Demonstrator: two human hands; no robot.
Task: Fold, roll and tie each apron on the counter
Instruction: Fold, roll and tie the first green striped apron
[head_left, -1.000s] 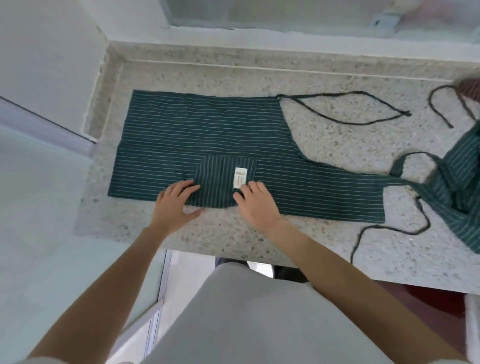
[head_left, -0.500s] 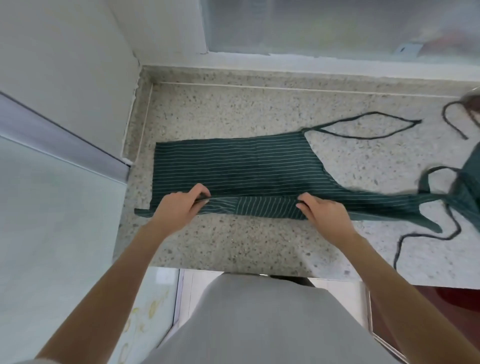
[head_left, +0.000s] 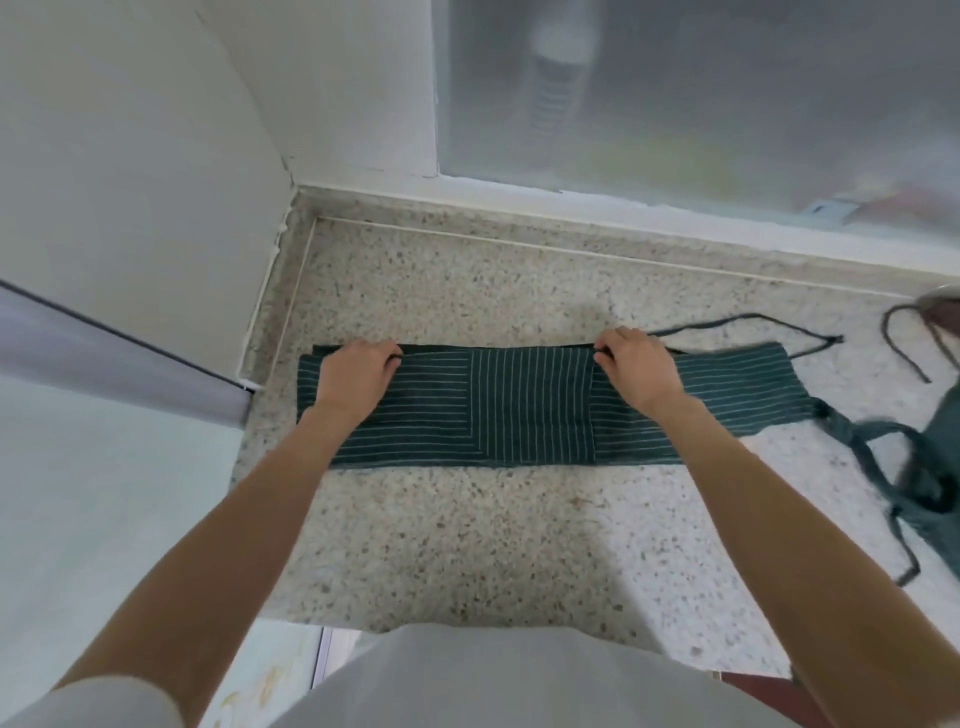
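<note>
Green pinstriped apron (head_left: 519, 405) lies on the speckled terrazzo counter (head_left: 467, 545) as a long narrow band, towards the back, running left to right near the wall corner. Lengthwise fold looks done: far edges roughly lined up, near edge forms a clean straight crease. Left hand (head_left: 356, 371) sits on the band's left part w/ fingers curled at the far edge; right hand (head_left: 636, 366) likewise on the right part. Both grips pinch the top layer's edge against the cloth, thumbs tucked, so grasping fabric rather than lying flat.

Left to do, as I judge it: maybe one more fold, then roll from one end & tie w/ the straps. No rolling or tying yet. A second apron (head_left: 935, 467), same green stuff, lies bunched at the right edge of view, partly cut off, apparently untouched, so roughly early-to-mid thru the whole job.

Materials: cloth is thin woven cotton-type, matte, limp, thin pale stripes. Centre patch (head_left: 535, 400) has stripes running crosswise vs lengthwise either side, prob. a pocket. Thin dark tie strap (head_left: 753, 319) loops loose on the counter beyond the right hand; more straps tangle by the 2nd apron. Counter is hard, smooth, grey-beige stone chip. Frosted pane (head_left: 675, 104) behind, blurry.
</note>
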